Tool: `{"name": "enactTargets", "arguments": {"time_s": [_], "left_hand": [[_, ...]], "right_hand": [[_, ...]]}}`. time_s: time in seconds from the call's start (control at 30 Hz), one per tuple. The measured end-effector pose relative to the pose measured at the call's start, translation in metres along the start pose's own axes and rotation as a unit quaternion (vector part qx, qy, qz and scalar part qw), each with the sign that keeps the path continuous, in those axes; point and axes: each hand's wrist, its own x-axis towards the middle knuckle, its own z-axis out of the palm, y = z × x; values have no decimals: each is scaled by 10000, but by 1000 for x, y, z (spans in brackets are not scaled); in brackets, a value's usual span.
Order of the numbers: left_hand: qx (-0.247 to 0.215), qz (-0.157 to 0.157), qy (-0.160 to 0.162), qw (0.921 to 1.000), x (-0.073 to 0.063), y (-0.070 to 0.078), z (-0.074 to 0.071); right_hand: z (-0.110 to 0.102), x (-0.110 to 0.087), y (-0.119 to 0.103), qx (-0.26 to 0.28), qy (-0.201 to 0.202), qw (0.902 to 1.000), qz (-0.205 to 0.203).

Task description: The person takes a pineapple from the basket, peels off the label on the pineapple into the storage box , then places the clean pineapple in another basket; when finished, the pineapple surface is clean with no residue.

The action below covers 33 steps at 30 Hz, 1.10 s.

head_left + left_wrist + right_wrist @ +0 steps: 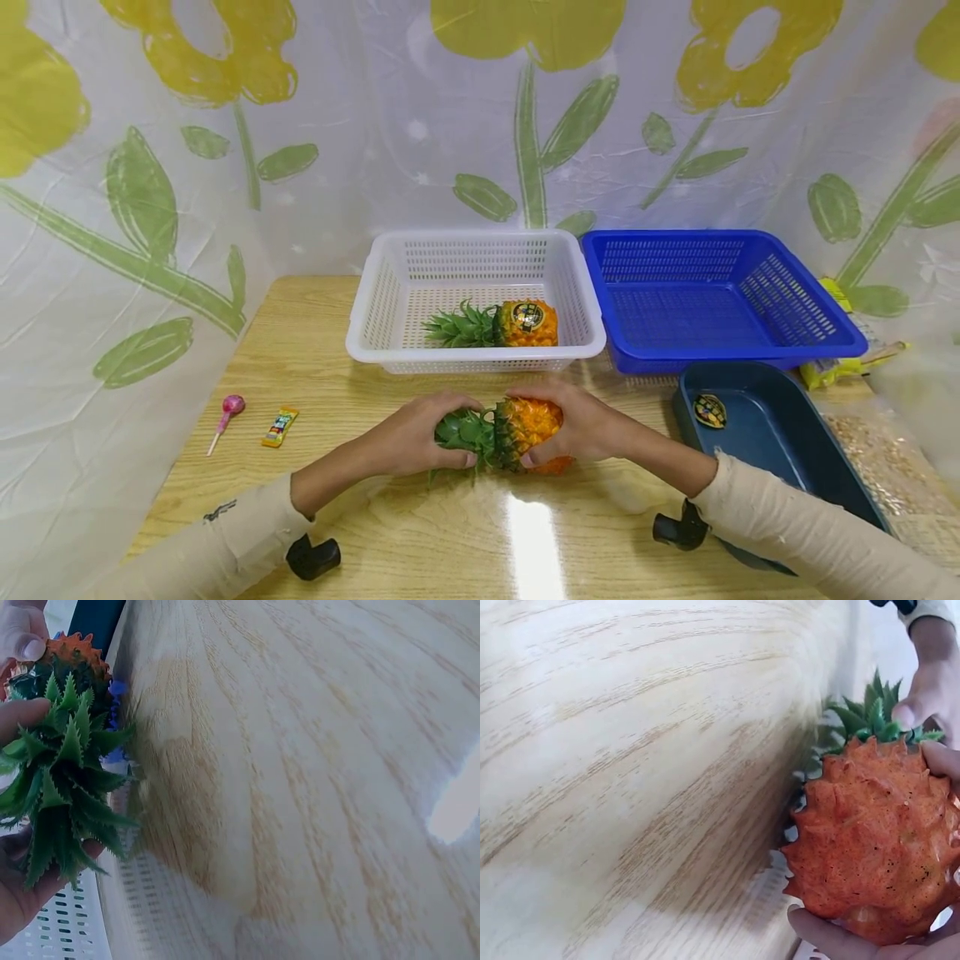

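Note:
Both hands hold a pineapple (531, 423) lying sideways close over the wooden table, in front of the white basket. My left hand (415, 435) grips its green leafy crown (67, 776), thumb on the near side. Around the spiky orange body (877, 832) my right hand (583, 427) is curled, with the thumb in front. The body's near side carries no label in the head view. A second pineapple (527, 325), with a dark round sticker on its body, lies on its side in the white basket (480, 356), crown toward the left.
A blue basket (727, 353) stands right of the white one. Before it, a dark teal tray (772, 450) holds a round dark label (708, 411). At left lie a lollipop (233, 405) and a yellow candy packet (280, 427). Plastic packaging (885, 450) lies far right.

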Motion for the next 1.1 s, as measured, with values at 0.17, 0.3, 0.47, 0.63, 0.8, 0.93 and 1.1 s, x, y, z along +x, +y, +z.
{"name": "enactTargets", "arguments": {"time_s": [0.17,0.3,0.47,0.63,0.8,0.93,1.1], "left_hand": [[-78,-35,-124,9999,-3,2,-2],[-135,26,-179,9997,-6,3,-2],[-134,130,-172,9997,-8,5,-3],[-136,187,-179,9996,-11,8,-6],[-293,245,-144,9992,-14,9,-12],[-573,293,-52,9979,-17,9,-17],[-762,480,116,9959,-20,7,-25]], "right_hand": [[-3,-2,0,-3,-119,9999,6],[-7,-5,0,-35,-217,9997,-60],[-12,-8,0,75,-305,9993,-193],[-19,-13,0,201,-408,9989,-151],[-28,-18,0,140,-452,9987,-185],[-36,-23,3,143,-489,9978,-417],[-47,-31,5,261,-598,9970,-415]]}}
